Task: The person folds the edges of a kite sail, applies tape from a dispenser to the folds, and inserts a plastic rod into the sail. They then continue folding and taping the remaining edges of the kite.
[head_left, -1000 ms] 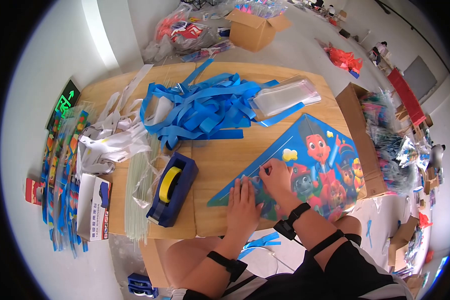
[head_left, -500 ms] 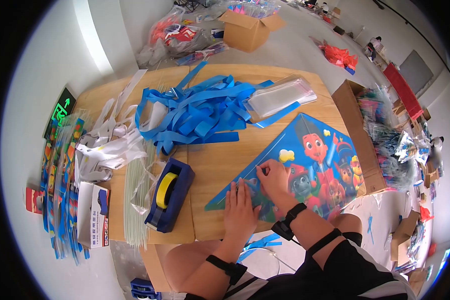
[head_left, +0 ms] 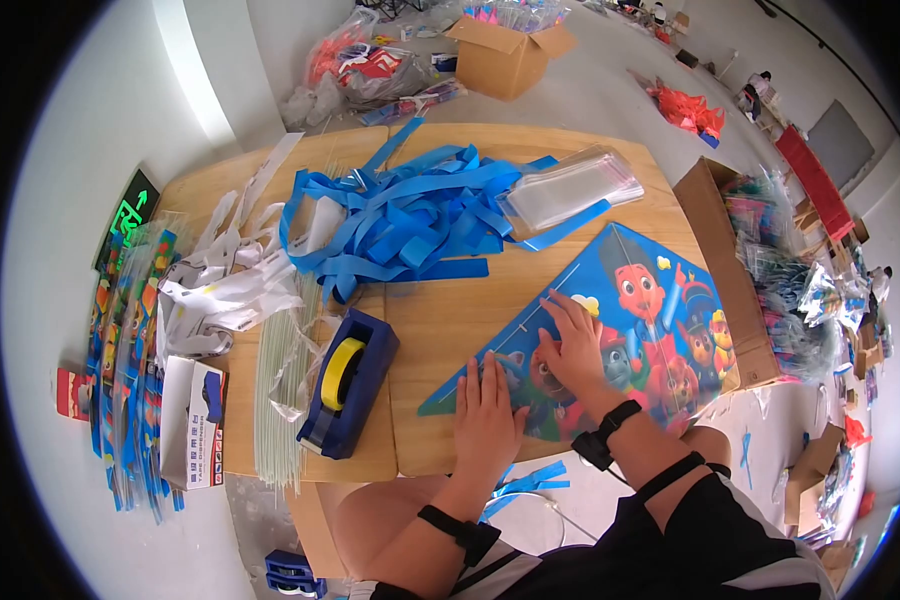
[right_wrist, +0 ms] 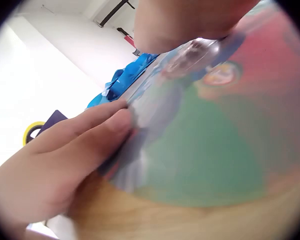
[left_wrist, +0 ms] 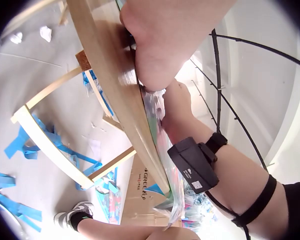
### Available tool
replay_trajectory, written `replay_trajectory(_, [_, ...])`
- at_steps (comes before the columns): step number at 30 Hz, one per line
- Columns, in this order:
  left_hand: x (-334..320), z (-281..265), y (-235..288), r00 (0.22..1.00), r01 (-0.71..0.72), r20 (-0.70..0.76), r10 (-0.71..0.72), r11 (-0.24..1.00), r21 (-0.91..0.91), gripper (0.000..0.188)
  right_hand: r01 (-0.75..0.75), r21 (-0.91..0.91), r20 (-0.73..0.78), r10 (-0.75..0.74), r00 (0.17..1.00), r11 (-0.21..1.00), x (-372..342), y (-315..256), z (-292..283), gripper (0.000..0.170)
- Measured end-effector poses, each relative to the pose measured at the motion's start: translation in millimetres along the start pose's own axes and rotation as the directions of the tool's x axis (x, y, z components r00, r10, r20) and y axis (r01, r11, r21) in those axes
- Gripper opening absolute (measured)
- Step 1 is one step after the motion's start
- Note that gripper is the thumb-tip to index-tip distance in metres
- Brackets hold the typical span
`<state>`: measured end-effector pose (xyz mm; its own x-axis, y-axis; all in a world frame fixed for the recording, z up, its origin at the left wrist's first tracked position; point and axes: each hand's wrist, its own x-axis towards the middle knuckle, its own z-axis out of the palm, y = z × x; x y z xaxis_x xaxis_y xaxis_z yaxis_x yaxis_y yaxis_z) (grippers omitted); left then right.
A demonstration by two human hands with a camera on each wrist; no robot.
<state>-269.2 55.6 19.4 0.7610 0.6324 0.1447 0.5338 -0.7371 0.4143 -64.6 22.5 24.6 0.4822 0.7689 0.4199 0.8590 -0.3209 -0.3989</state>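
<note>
A kite point(head_left: 660, 345) printed with cartoon characters on blue lies flat on the wooden table, its long edge slanting up to the right. Along that edge runs a thin pale stick or line point(head_left: 566, 277). My left hand point(head_left: 487, 415) rests with straight fingers on the kite's left corner. Just to its right, my right hand point(head_left: 575, 352) lies over the kite, fingers stretched to the slanted edge and touching it. In the right wrist view, the left hand point(right_wrist: 65, 157) lies over the kite's edge, and the right hand point(right_wrist: 190, 22) is partly visible above the glossy sheet.
A blue tape dispenser point(head_left: 368, 380) with yellow tape stands left of the kite, beside a bundle of pale rods point(head_left: 275, 400). Behind lie tangled blue ribbons point(head_left: 410, 220) and clear plastic sleeves point(head_left: 580, 190). A carton point(head_left: 722, 270) of packaged goods adjoins the table's right side.
My right hand has slid up and right along the kite's edge, its pinched fingers straightening out. The left hand stays on the corner.
</note>
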Motion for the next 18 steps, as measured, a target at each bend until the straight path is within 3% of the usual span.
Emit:
replay_trajectory(1, [-0.5,0.5,0.2,1.000,-0.005,-0.002,0.005,1.000,0.004,0.080,0.094,-0.011,0.082,-0.093,0.992,0.995,0.7,3.1,-4.8,0.044])
replay_trajectory(4, [-1.2,0.8,-1.6,1.000,-0.009,0.008,0.009,1.000,0.002,0.079,0.146,-0.073,0.158,-0.133,0.979,0.987,-3.3,13.6,-5.9,0.046])
replay_trajectory(8, [-1.7,-0.5,-1.3,1.000,-0.009,0.013,0.008,1.000,0.003,0.079,0.198,-0.061,0.148,-0.187,0.971,0.978,-5.1,11.1,-6.4,0.044])
replay_trajectory(11, [-2.6,0.2,-0.6,1.000,-0.010,0.003,0.010,1.000,-0.004,0.079,0.123,0.040,0.163,-0.128,0.978,0.992,-3.7,0.4,-3.6,0.042])
replay_trajectory(18, [-0.8,0.4,-1.6,1.000,-0.020,-0.004,0.020,1.000,-0.007,0.077,0.206,0.070,0.110,-0.213,0.971,0.976,6.8,1.6,10.3,0.026])
